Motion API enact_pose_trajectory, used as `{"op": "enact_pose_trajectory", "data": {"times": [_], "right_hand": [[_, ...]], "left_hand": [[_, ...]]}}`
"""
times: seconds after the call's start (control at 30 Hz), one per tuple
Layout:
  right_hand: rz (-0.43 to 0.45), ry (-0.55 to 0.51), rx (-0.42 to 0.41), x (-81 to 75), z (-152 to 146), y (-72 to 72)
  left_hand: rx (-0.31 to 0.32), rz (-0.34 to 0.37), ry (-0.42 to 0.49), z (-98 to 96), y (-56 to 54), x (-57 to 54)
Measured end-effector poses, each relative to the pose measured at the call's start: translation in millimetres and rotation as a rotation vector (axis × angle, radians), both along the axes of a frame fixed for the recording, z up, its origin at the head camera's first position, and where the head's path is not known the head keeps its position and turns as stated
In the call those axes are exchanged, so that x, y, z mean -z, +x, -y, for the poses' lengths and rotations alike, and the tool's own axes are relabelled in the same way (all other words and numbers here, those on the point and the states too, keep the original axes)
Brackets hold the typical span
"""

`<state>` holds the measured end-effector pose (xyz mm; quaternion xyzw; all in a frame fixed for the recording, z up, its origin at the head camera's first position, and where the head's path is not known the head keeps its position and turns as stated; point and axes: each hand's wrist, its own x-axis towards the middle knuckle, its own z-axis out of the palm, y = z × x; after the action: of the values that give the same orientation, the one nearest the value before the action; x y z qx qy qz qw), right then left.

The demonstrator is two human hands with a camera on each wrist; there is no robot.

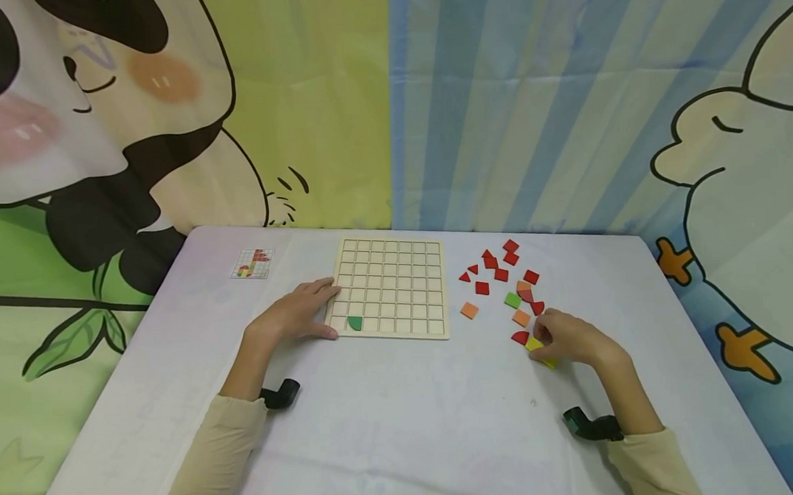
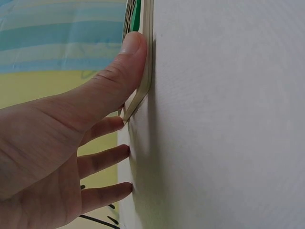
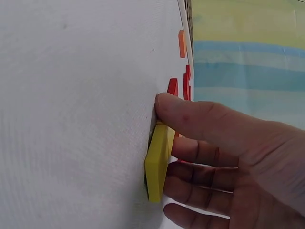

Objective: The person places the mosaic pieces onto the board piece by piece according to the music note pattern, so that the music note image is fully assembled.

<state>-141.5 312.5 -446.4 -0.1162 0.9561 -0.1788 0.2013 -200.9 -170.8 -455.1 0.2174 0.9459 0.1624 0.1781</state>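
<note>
My left hand rests at the left edge of a wooden grid board. In the left wrist view, its thumb lies along the board's rim while the other fingers stretch out beside it. A green quarter-circle tile sits in a bottom-row square near the board's left corner. On the right, my right hand has its thumb and fingers curled about a yellow tile at the tabletop. Another yellow tile shows beside the thumb. The fingers partly hide these tiles.
Red squares, red triangles and red quarter circles lie scattered right of the board. Among them are orange squares and a green square. A small printed pattern card lies at the back left. Cartoon curtains hang behind the table.
</note>
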Motion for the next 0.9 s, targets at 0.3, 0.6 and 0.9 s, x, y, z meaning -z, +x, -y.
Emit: {"op": "enact_pose_trajectory", "data": {"times": [0.3,0.6,0.9], "right_hand": [[-0.012,-0.155,-0.074,-9.6,-2,-11.1],[-0.166,-0.326,-0.234,-39.0,45,-22.0],[-0.389,-0.515,-0.370,-49.0,161,-43.9]], "left_hand": [[-0.004,-0.007,-0.002,2.6,2.0,0.1],[0.003,-0.015,0.014,2.6,0.5,-1.2],[-0.008,-0.002,0.020,0.4,-1.0,5.3]]}}
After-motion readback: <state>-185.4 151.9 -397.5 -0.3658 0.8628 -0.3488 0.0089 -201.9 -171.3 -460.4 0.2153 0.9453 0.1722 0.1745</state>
